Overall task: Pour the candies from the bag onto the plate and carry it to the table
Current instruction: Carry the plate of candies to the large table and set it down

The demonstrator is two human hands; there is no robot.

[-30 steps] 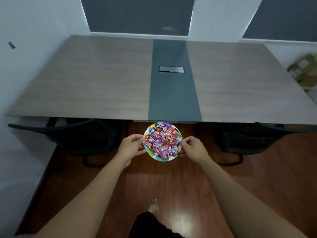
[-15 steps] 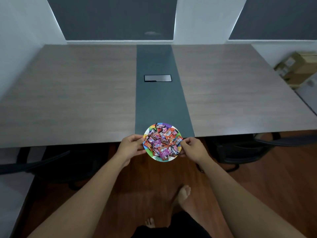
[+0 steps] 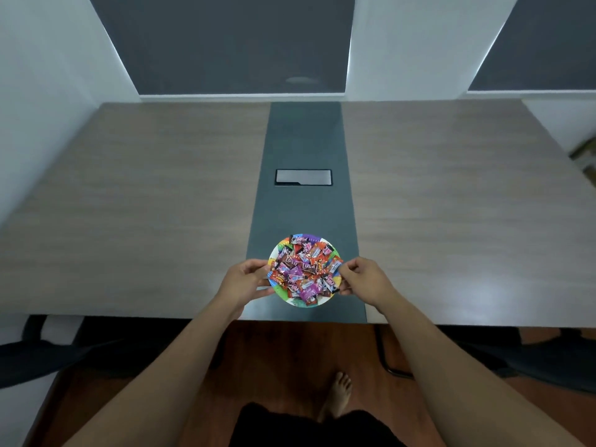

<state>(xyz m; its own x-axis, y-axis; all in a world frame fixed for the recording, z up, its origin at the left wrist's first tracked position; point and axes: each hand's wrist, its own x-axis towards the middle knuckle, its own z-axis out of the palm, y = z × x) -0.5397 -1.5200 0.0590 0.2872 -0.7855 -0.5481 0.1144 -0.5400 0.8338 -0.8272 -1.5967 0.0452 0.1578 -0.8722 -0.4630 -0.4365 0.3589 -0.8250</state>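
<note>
A round, rainbow-rimmed paper plate [image 3: 292,300] heaped with wrapped candies [image 3: 303,269] is over the near end of the table's dark centre strip [image 3: 303,208]. My left hand [image 3: 243,280] pinches the plate's left rim. On the opposite rim my right hand [image 3: 362,275] does the same. Whether the plate rests on the table [image 3: 145,201] or hovers just above it, I cannot tell. No candy bag is in view.
A shut cable hatch [image 3: 303,177] sits in the dark strip further back. Black chairs [image 3: 64,353] [image 3: 532,359] are tucked under the table on both sides. A cardboard box [image 3: 585,156] shows at the right edge. My bare foot [image 3: 338,391] stands on the wooden floor.
I have stepped closer to the table. The plate, held in both hands throughout, has moved from in front of the table edge to over the dark strip.
</note>
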